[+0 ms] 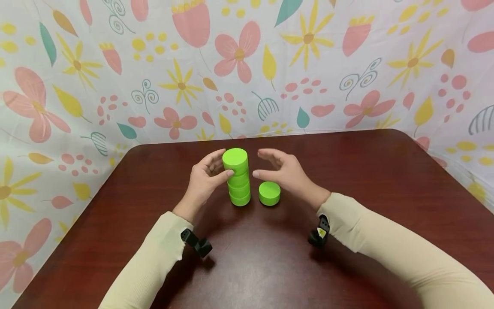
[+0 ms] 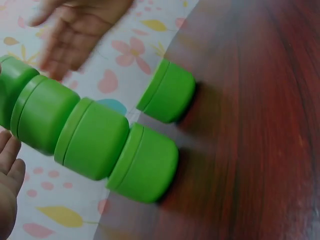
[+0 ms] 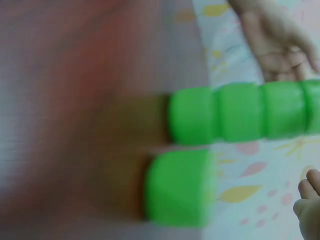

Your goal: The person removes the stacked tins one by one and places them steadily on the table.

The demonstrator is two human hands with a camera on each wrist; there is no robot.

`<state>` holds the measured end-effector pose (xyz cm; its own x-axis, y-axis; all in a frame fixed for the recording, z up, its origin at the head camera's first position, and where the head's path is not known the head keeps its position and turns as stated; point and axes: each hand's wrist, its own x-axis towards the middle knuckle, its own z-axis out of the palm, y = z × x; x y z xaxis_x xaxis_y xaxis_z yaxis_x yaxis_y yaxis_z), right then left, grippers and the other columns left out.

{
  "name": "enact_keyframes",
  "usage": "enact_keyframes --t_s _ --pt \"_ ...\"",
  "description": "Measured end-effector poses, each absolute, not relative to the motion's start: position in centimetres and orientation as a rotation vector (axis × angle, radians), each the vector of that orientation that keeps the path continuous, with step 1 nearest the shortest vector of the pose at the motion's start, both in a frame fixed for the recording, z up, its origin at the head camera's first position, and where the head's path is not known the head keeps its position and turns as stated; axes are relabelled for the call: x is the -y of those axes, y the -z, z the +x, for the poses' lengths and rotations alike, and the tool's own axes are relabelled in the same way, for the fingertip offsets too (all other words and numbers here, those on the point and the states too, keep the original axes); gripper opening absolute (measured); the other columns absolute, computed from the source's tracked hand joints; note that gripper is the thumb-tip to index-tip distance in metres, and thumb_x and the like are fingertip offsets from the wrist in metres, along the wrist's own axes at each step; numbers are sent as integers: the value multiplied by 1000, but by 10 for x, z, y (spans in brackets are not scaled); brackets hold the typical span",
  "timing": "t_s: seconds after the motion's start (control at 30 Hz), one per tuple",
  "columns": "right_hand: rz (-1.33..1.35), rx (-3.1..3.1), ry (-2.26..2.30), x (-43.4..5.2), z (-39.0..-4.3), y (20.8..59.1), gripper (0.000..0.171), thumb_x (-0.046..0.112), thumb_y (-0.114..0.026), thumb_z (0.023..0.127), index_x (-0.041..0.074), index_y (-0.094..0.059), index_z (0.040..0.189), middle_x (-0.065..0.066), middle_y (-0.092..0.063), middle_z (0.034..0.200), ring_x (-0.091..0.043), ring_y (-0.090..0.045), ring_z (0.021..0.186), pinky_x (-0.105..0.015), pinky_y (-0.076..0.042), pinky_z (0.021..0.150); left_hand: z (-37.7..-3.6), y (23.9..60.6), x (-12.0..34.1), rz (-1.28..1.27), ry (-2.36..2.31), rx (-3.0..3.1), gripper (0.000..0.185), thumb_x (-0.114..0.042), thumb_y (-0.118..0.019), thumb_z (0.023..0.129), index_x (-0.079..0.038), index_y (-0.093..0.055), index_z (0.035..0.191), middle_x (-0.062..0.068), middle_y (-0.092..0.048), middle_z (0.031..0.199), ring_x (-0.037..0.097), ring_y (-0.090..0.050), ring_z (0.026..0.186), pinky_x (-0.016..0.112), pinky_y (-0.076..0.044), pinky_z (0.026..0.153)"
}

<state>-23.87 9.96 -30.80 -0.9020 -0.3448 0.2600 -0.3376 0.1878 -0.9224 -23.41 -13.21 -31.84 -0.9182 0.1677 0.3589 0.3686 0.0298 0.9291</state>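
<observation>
While left hand [image 1: 203, 180] steadies four-puck stack [image 1: 237, 178], one puck [image 1: 269, 193] apart.

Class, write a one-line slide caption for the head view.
Left hand steadies a stack of green discs while the open right hand hovers above a lone disc.

A: Even, bright light is falling from above; soft glare is showing on the worktop [image 1: 347, 180], with faint shadows lying under the sleeves.

B: The head view is bending at its edges, and the right wrist view is blurring heavily.
</observation>
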Motion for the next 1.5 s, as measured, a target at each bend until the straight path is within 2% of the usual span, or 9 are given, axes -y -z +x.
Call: enact_keyframes --t_s 0.13,0.33,0.53,0.83,1.03,1.2,1.33,1.5 --pt "-772 -2419 1852 -89 -242 282 61 23 -74 79 8 -48 133 -6 -50 135 -14 -41 130 -30 -31 108 -236 324 136 -585 2040 2168 54 2 -67 81 -3 -49 132 21 -57 124 24 -55 115 37 -45 95" --pt "-780 -2422 1761 -78 -249 269 60 24 -74 79 9 -49 132 -4 -50 135 -15 -41 129 -34 -32 107 -240 337 140 -589 2054 2234 53 0 -68 81 -5 -51 131 19 -60 121 21 -59 109 28 -50 85" --pt "-713 -2433 1679 -70 -251 273 60 24 -74 79 8 -49 131 -4 -50 135 -17 -40 130 -36 -34 106 -239 344 140 -571 1992 2278 50 -3 -69 82 -5 -53 129 20 -62 116 20 -61 100 28 -52 80" --pt "-719 -2478 1682 -65 -252 282 55 24 -74 79 11 -53 128 -4 -55 128 -19 -45 126 -40 -38 102 -241 347 138 -604 2050 2220 48 -1 -68 82 -2 -54 128 23 -61 116 26 -60 105 29 -52 80" --pt "-752 -2474 1712 -64 -252 284 53 23 -75 78 11 -55 125 -3 -59 123 -19 -50 119 -43 -41 98 -244 348 138 -607 2053 2203 46 0 -68 81 -1 -56 126 23 -62 113 20 -62 99 29 -53 79" --pt "-759 -2479 1719 -64 -253 285 52 23 -75 78 11 -55 125 -3 -59 122 -18 -52 117 -41 -43 96 -246 349 138 -612 2064 2192 47 1 -67 81 0 -55 126 25 -62 113 17 -62 98 29 -53 78" --pt "-757 -2477 1722 -64 -253 286 51 22 -75 78 10 -55 124 -4 -59 122 -18 -52 117 -40 -43 96 -245 350 138 -605 2076 2188 49 2 -66 81 1 -54 128 27 -60 115 23 -61 102 28 -52 80" --pt "-762 -2471 1735 -63 -253 287 50 21 -75 78 9 -56 124 -4 -61 119 -18 -54 114 -39 -45 94 -246 351 138 -634 2088 2156 50 3 -66 81 1 -52 129 28 -59 116 18 -62 100 28 -52 80"
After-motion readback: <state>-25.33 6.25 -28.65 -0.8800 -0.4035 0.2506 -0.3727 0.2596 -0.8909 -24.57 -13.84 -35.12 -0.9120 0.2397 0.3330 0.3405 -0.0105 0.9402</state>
